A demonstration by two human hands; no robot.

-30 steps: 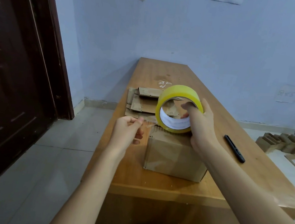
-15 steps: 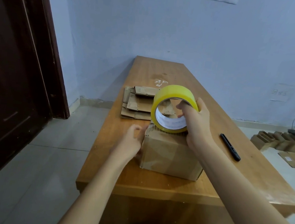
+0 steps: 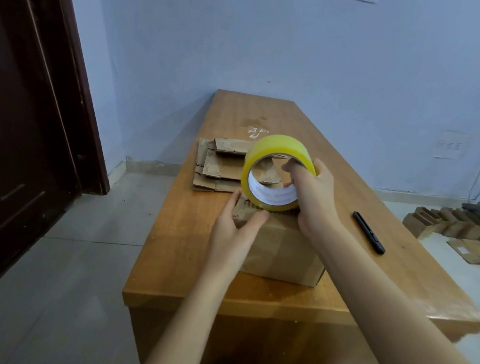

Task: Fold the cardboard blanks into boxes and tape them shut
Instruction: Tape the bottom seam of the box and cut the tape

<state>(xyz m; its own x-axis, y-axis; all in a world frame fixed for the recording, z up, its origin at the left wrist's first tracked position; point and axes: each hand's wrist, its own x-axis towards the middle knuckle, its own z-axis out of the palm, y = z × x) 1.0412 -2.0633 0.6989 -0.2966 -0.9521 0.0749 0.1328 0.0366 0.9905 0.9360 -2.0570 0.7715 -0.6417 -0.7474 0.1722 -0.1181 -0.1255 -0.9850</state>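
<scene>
Cardboard box [image 3: 282, 246] sits folded near the front edge of the counter [image 3: 249, 296], at about 6 o'clock from the stack of flat cardboard blanks [image 3: 222, 168]. The yellow tape roll [image 3: 275, 172] stands on edge on the box's top, toward its far left corner. The right hand [image 3: 311, 202] has its grip closed on the roll, fingers hooked through the core and thumb over the outer band. The left hand [image 3: 236, 229] lies flat over the box's left top corner, grip spread and holding nothing, fingertips pressing on the cardboard just below the roll.

The step in hand looks like anchoring the tape's free end before running a strip across the top; the clear tape itself is too faint to make out. To do it well, I would keep the left palm bearing firmly on that corner so the end sticks and the box does not slide, then draw the roll toward 3 o'clock, low and under steady tension, centred over the flap seam. Keep the roll square to the seam, or the strip will wander and wrinkle. Carry the strip down over the far edge for a secure hold.

A black pen-like tool [image 3: 369, 233], possibly a cutter, lies on the counter at 3 o'clock from the box, well apart. More cardboard pieces [image 3: 449, 225] lie on the floor beyond.
</scene>
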